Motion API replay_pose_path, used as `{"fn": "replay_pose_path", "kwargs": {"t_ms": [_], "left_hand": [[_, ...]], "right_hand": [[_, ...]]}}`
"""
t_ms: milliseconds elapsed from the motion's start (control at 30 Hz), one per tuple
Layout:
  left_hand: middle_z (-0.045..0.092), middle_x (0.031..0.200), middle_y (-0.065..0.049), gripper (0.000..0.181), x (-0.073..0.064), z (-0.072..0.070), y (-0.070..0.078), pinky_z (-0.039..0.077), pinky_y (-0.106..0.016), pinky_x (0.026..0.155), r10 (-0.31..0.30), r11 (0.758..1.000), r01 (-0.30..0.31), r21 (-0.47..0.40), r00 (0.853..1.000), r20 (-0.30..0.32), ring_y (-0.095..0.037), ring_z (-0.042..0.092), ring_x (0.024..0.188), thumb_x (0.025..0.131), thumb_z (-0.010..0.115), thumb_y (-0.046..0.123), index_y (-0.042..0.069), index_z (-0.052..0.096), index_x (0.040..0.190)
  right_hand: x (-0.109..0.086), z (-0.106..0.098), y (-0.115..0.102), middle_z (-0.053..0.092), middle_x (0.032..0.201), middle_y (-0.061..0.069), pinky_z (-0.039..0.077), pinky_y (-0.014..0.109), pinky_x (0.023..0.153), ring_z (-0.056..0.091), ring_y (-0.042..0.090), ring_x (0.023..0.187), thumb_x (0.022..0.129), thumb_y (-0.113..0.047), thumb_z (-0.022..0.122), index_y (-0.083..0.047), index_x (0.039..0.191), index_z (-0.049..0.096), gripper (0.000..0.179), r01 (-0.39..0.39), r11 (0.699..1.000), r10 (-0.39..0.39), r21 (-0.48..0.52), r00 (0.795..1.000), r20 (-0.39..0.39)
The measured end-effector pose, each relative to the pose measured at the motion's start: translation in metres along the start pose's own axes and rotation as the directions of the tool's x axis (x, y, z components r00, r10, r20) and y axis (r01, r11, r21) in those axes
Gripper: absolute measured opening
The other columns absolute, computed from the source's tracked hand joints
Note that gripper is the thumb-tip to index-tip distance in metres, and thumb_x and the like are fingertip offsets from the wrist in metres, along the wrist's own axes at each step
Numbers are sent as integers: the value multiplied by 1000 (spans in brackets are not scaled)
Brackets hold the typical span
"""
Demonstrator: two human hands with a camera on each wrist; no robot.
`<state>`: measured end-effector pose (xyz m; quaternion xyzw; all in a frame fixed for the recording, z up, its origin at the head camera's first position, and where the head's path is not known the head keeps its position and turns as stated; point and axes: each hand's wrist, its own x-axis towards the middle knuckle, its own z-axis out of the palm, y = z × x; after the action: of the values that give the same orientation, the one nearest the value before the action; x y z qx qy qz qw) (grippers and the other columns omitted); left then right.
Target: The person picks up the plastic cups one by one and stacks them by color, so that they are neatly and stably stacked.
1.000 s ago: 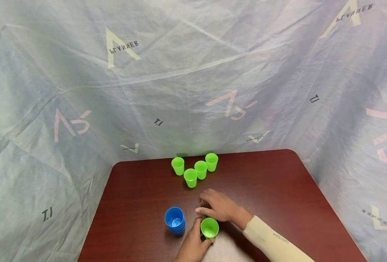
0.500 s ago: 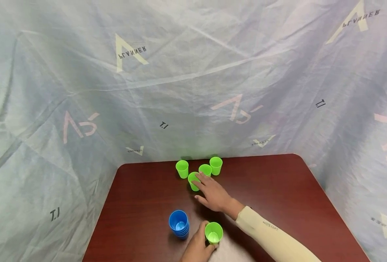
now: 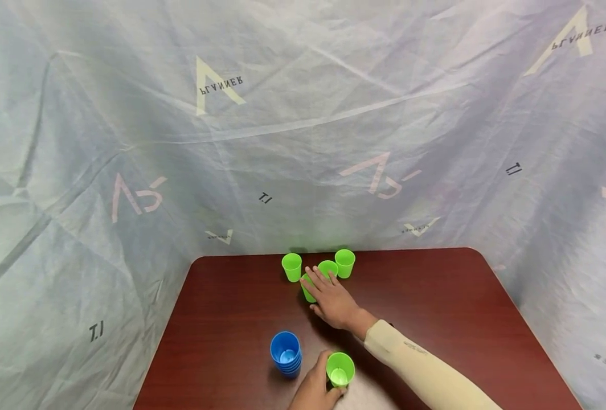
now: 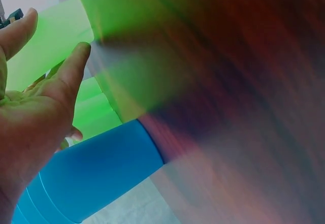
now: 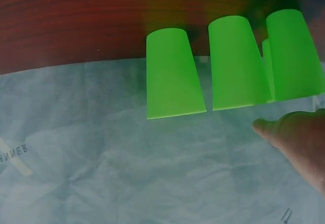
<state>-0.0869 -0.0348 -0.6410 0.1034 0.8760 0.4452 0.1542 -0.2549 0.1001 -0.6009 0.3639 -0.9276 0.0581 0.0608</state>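
My spread right hand (image 3: pixel 335 302) is now reaching over the far cups (image 3: pixel 327 266), leaving my left hand (image 3: pixel 314 386) gripping the near cup (image 3: pixel 340 369).

The head camera looks forward and down from high up, seeing most of the shiny red-brown wood-grained tabletop (image 3: pixel 436 302). Each wrist camera sits low and close: the left tilted, the right upside down. All three share round bright green plastic cups (image 5: pixel 175 74).
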Motion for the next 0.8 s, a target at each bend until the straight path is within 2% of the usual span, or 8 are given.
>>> {"fn": "replay_pose_path", "kwargs": {"t_ms": [100,367,467,633,800], "left_hand": [[72,125,-4,70,-2,-1,0,58,-40,91,36,999,-35,15,999,-18,-20,71,111,85,89,21,17,47,142],[73,124,-8,72,-5,2,-2,58,-33,91,110,993,-108,51,992,-57,-17,70,110,84,90,19,13,47,142],[72,125,-7,73,-4,5,-3,58,-33,91,127,990,-123,64,990,-63,-17,70,110,84,90,19,11,47,143],[71,127,-5,72,-2,5,-5,57,-34,92,96,994,-93,62,994,-54,-14,69,111,84,90,20,15,47,142],[71,128,-3,71,-1,4,-5,57,-35,93,62,997,-60,55,997,-39,-14,68,113,85,89,20,18,47,142]], "right_hand": [[5,5,0,13,179,11,21,61,131,16,34,166,106,-32,64,-16,169,26,75,-1,1000,1,-18,1000,3],[9,9,-2,23,177,14,22,63,130,19,38,165,106,-26,64,-15,167,31,70,-13,998,14,-59,1000,15],[9,11,-2,26,176,16,24,65,129,20,40,164,105,-15,62,-14,167,33,68,-6,997,7,-79,1000,7],[10,14,0,29,175,15,26,58,130,18,38,165,96,11,58,-16,166,35,78,11,999,-11,-52,1000,-2],[13,13,0,41,168,15,32,53,129,22,37,164,88,19,62,-15,158,46,79,47,999,-46,27,999,-27]]}}
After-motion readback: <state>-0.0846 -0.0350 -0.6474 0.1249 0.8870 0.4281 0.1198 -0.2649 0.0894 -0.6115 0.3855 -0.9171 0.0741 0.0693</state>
